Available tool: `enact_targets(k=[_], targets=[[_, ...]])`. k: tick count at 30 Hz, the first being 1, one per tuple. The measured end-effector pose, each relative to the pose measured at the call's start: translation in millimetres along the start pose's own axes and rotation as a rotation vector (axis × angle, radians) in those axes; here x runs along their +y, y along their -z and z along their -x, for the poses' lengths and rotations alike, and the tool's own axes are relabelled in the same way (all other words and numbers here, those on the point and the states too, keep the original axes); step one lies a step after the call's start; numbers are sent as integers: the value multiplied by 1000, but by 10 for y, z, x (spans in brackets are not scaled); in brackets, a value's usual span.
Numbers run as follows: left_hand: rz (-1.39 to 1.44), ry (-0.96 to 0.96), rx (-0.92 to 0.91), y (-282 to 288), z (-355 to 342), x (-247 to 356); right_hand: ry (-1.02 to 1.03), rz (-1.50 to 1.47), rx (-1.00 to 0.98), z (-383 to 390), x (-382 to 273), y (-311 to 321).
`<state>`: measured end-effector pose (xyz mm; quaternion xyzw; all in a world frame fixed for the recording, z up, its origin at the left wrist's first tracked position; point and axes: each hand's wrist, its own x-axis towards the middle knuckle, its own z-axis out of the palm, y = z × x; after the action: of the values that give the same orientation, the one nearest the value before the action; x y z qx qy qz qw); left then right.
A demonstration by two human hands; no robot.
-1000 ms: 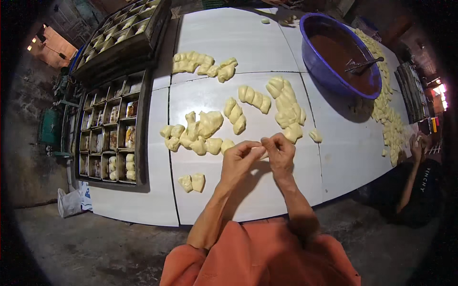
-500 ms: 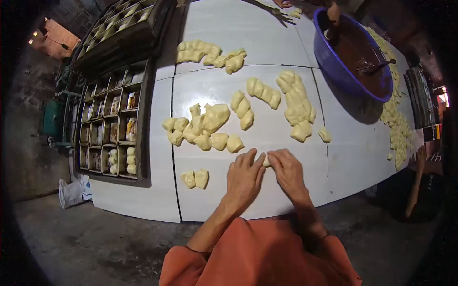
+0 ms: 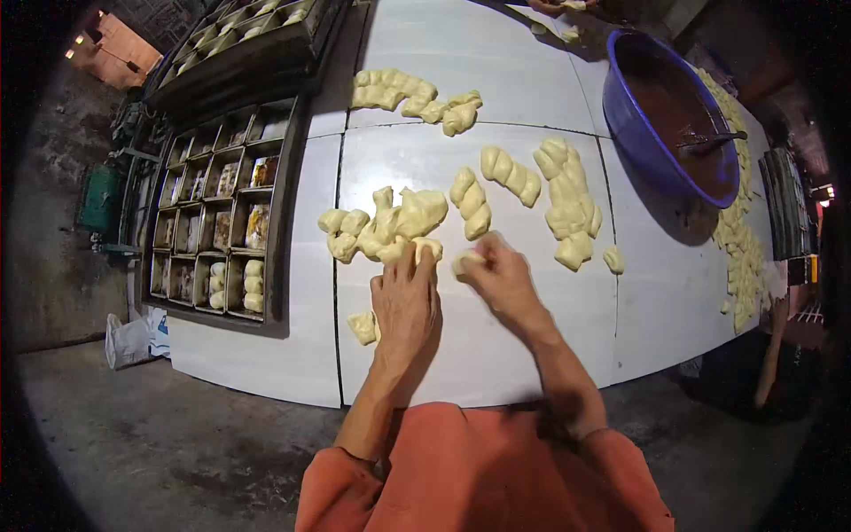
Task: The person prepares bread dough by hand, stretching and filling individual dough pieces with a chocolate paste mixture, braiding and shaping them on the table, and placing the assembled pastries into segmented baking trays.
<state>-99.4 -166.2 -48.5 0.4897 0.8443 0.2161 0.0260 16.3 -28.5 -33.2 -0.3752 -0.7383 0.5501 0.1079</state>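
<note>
My left hand [image 3: 406, 301] reaches forward with its fingers stretched out. Its fingertips touch the near edge of a lumpy cluster of pale yellow dough [image 3: 417, 213] on the white table. To the right, my right hand [image 3: 503, 282] is closed, slightly blurred, with a small piece of dough [image 3: 466, 262] at its thumb and fingertips. Partly hidden beside my left wrist lies another dough piece [image 3: 362, 327]. Just beyond my hands are a twisted dough strip [image 3: 471, 204], a second strip [image 3: 511, 176] and a longer, thicker one [image 3: 569, 195].
At the left stands a dark rack of square tins [image 3: 213, 222], some holding dough balls or wrapped goods, with another rack [image 3: 244, 40] behind. A purple basin [image 3: 616, 111] of brown liquid sits at the right. Many small dough pieces [image 3: 740, 239] line the right edge. Another person's hand [image 3: 554, 7] shows at the top.
My hands have parted; the left moved to the dough cluster, and the right lifted slightly left with a dough piece. The other person's arm has left the basin. The view has shifted slightly.
</note>
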Motion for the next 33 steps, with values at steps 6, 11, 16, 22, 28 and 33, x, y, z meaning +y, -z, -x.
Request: enact_targets(k=[6,11,16,22,28,33], targets=[[10,25,71,31,-1,192,-130,-634,210,320,132,735],[827,-22,-184,203,-328,830,-76,-671,76,554,88,860],[1175,299,-587,24,-501,1114,-42,-631,170,587,262,1064],[1054,-34,-72,-335,-634,1553,113,-598,325,501,290,1306],[1569,-245,132,-841,-914,2264,158,-1125,326,450,77,1576],[1822,-5,-144,-885,-942,2568,138,-1080,241,181,96,2056]])
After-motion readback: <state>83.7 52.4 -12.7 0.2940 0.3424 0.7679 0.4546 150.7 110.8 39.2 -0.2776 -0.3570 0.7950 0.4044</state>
